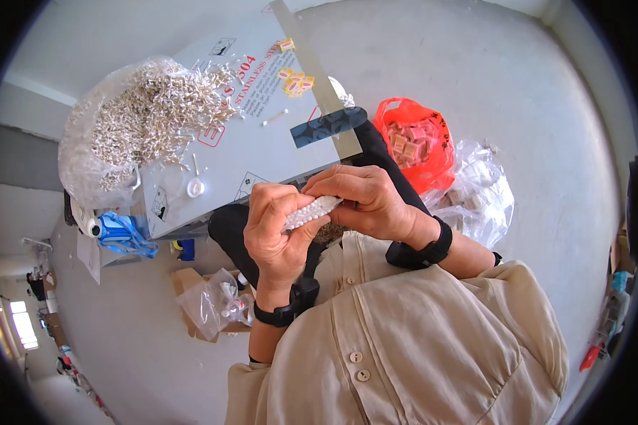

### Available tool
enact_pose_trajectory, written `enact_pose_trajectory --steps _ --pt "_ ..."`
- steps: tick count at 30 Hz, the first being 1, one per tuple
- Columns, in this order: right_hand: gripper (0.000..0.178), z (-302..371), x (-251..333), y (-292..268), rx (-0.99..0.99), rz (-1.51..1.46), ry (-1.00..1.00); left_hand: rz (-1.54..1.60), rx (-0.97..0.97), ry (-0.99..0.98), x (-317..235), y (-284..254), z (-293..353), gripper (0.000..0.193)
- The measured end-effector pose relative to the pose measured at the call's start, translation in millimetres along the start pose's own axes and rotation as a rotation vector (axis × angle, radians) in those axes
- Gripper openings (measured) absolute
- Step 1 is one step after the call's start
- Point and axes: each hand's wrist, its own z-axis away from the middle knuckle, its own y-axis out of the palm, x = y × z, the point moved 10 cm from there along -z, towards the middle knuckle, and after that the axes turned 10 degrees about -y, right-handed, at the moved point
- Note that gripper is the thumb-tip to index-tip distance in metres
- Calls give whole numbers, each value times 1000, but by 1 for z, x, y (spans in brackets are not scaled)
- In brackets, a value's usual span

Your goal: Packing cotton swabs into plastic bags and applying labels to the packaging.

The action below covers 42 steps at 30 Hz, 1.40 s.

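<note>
Above my lap, my left hand (275, 230) wraps its fingers and thumb round a small bundle of cotton swabs (310, 212), whose white tips show packed side by side. The bundle appears to be in a clear wrapper. My right hand (365, 202) pinches the bundle's right end between thumb and fingers. A heap of loose cotton swabs (152, 113) spills from a clear plastic bag (78, 156) on the table at the left. One single swab (275, 117) lies apart on the tabletop, and another (196, 164) is near a small round white container (195, 187).
The table (262, 152) has a printed metal-look top. Small yellow packets (295, 83) lie near its far right edge. On the floor at the right stand a red bag (432, 173) of pink boxes and a clear bag (485, 191). A cardboard box (186, 283) sits below, left.
</note>
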Motion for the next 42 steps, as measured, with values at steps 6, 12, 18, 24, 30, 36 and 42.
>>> enact_pose_trajectory --steps 6,12,18,24,30,36,42 --pt "30 13 -18 0 -6 -68 73 20 -7 -51 8 11 5 31" --pt "34 15 -18 -16 -99 -64 44 -20 -29 -26 12 3 8 37" --pt "26 13 -11 -21 -106 -168 119 40 -1 -144 20 9 8 30" --pt "11 17 -10 -26 -138 -141 72 133 11 -191 31 10 11 30" --pt "12 17 -10 -23 -121 -139 78 155 36 -204 34 13 11 31" --pt "13 34 -39 -9 -235 -533 411 158 17 -203 35 13 11 31" --pt "11 33 -46 -4 -289 -706 502 138 5 -199 37 14 11 31"
